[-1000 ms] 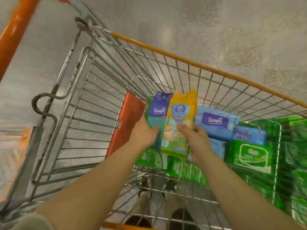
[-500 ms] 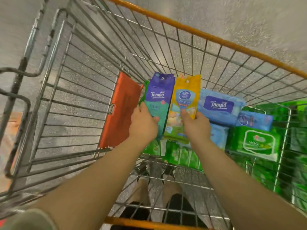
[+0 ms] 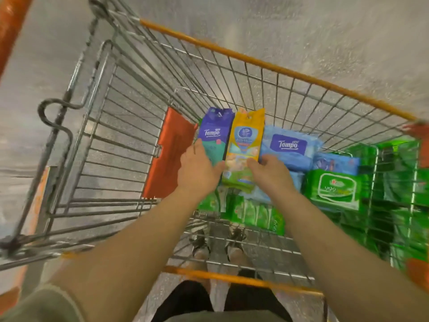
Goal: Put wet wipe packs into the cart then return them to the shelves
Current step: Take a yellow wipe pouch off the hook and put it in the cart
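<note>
Both my hands reach down into a wire shopping cart [image 3: 232, 73] with orange rim bars. My left hand [image 3: 198, 171] grips a purple and teal Tempo pack [image 3: 214, 133], held upright. My right hand [image 3: 270, 174] grips a yellow wipe pack [image 3: 246, 140] right beside it, also upright. Behind my right hand lies a light blue Tempo pack [image 3: 290, 147]. A smaller blue pack [image 3: 336, 162] and a green pack with a white label [image 3: 334, 189] lie further right. More green packs [image 3: 253, 214] lie under my wrists.
An orange child-seat flap [image 3: 170, 152] hangs on the cart's folded inner gate at the left. Green goods [image 3: 399, 182] show through the cart's right wall. An orange post [image 3: 11, 26] stands at the top left. My feet [image 3: 218, 249] show below the wire floor.
The view has swung and drawn back a little. Both hands stay on the same two upright packs, at about the same spot above the pile.
</note>
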The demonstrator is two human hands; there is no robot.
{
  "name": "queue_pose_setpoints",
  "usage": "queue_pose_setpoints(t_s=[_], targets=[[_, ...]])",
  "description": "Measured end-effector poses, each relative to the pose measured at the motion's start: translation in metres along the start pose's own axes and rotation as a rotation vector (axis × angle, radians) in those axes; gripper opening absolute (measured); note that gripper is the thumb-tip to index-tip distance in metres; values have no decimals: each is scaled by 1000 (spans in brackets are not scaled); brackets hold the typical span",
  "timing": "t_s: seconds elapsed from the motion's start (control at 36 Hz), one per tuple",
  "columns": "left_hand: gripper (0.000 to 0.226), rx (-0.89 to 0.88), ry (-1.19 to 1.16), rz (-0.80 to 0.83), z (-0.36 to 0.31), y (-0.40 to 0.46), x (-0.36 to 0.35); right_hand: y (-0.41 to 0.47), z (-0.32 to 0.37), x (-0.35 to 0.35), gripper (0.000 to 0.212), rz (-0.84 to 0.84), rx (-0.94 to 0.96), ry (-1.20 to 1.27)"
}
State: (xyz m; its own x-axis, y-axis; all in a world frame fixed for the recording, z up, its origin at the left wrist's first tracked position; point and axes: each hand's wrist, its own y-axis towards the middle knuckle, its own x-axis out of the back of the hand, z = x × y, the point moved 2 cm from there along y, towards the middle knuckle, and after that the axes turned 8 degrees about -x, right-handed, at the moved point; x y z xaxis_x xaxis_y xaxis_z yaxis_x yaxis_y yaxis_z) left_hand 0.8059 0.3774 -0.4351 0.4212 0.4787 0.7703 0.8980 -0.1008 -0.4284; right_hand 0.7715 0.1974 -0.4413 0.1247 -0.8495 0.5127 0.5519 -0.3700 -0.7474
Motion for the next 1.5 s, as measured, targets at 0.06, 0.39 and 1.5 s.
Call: queue_pose_setpoints(t_s=[0.06, 0.39, 1.5], targets=[[85, -28, -4, -3, -13, -10, 12, -17, 7, 16, 30, -13, 38, -24], [108, -299, -49, -51, -96, -91, 123, -129, 53, 134, 66, -245, 295, -103], [110, -1224, 227, 146, -212, -371, 231, -551, -95, 182, 67, -957, 78, -174]])
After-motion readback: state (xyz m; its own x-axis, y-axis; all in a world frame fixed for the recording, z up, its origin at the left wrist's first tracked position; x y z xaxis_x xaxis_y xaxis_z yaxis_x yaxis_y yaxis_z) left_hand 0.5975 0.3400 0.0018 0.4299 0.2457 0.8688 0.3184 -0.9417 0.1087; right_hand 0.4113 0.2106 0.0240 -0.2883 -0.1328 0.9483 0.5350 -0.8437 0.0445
